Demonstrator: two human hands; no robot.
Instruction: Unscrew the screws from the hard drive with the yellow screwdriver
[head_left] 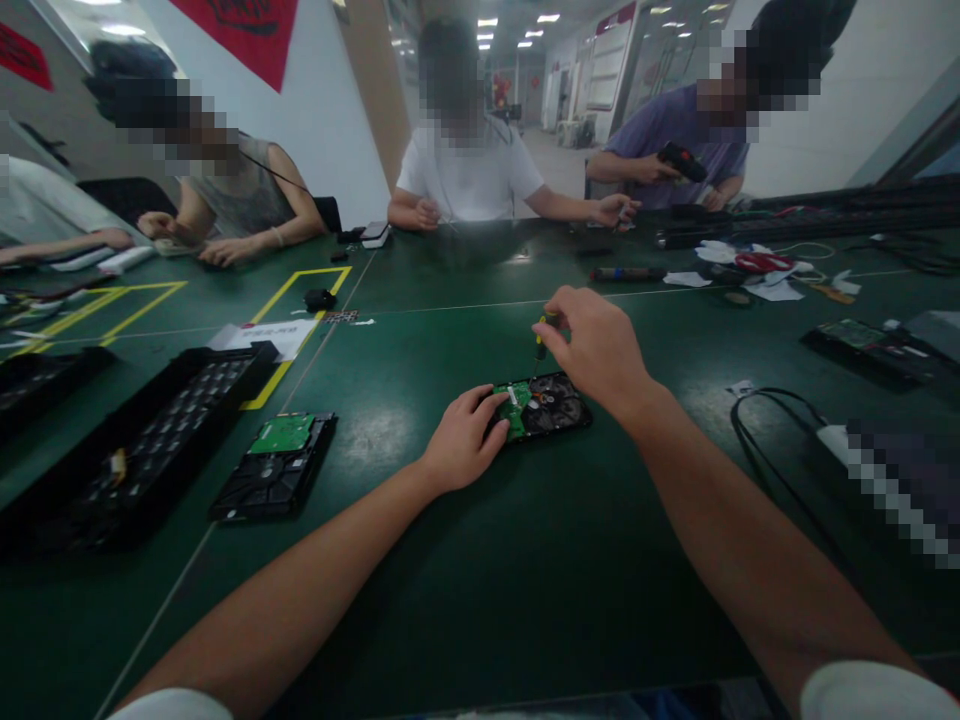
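Observation:
A hard drive (566, 405) lies on the green table in front of me, its green circuit board facing up. My left hand (466, 436) grips the drive's left end, with fingers over the board and the thumb along the near edge. Above the drive, my right hand (596, 345) pinches a small yellow-and-black screwdriver (541, 346) upright. Its thin tip points down at the edge of the board; whether it sits in a screw is too small to tell. A second hard drive (281, 465) rests to the left, apart from both hands.
Left of the second drive stands a long black tray (150, 450). A black cable (757, 395) loops at the right, near another drive-like device (862, 350). Wires and scraps (757, 265) lie farther back. Several people sit across the table (420, 560); one holds a power tool (681, 162).

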